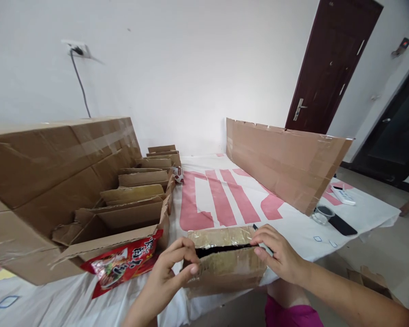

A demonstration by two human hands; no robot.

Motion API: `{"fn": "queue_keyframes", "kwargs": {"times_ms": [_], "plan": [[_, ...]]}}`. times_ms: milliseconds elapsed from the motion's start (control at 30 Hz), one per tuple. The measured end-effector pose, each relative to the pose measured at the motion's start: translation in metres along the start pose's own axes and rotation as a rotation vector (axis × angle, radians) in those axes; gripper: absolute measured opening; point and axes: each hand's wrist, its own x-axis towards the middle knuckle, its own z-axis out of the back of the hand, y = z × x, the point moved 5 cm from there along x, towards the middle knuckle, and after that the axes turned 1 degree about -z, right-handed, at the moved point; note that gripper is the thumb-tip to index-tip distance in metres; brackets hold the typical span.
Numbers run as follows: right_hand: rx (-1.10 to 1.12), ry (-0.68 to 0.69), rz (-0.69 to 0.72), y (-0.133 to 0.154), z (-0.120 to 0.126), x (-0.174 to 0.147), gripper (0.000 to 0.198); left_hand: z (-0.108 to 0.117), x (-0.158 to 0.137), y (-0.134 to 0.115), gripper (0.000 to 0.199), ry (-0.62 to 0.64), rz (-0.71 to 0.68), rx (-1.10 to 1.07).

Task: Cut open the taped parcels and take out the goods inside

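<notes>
Cardboard box (226, 272) is sitting between left hand (173, 268) and right hand (279, 254), top gaping. Left hand is pinching its left end; right hand is gripping its right end. Red packet (124, 263) is resting left of left hand, white-covered worktop (303, 236) is stretching beyond both.

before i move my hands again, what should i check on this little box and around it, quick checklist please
1. Left hand at the box: ok, at its left end.
2. Right hand at the box: ok, at its right end.
3. Box top fully shut: not ok, a dark gap shows.
4. Box contents: cannot tell, too dark inside.
5. Red packet apart from the box: ok, it lies further left.
6. Clear cup away from both hands: ok, off to the right.
</notes>
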Motion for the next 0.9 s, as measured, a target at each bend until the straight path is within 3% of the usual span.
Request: {"fn": "queue_keyframes", "kwargs": {"times_ms": [100, 167, 233, 367, 433, 667, 800, 900], "plan": [[0.195, 0.109, 0.016, 0.005, -0.003, 0.001, 0.050, -0.009, -0.003, -0.007, 0.051, 0.147, -0.050, -0.170], [0.264, 0.158, 0.028, 0.008, -0.004, 0.002, 0.058, -0.017, -0.003, -0.005, 0.049, 0.209, -0.009, -0.137], [0.225, 0.144, 0.031, 0.009, -0.004, 0.004, 0.049, -0.024, -0.002, -0.002, 0.036, 0.224, 0.077, -0.021], [-0.001, 0.060, 0.026, 0.004, -0.004, 0.010, 0.013, -0.035, 0.001, -0.005, 0.003, 0.205, 0.199, 0.226], [-0.068, 0.061, 0.019, 0.001, -0.010, 0.014, 0.003, -0.040, 0.002, -0.011, 0.009, 0.198, 0.186, 0.322], [-0.239, 0.144, -0.079, -0.009, -0.040, 0.034, 0.030, -0.061, 0.003, -0.020, 0.027, 0.112, 0.077, 0.572], [-0.303, 0.168, -0.086, -0.008, -0.049, 0.041, 0.013, -0.062, 0.003, -0.014, 0.054, 0.055, 0.077, 0.614], [-0.287, 0.178, -0.109, -0.010, -0.051, 0.043, 0.005, -0.063, 0.004, -0.012, 0.055, 0.077, 0.143, 0.665]]}}
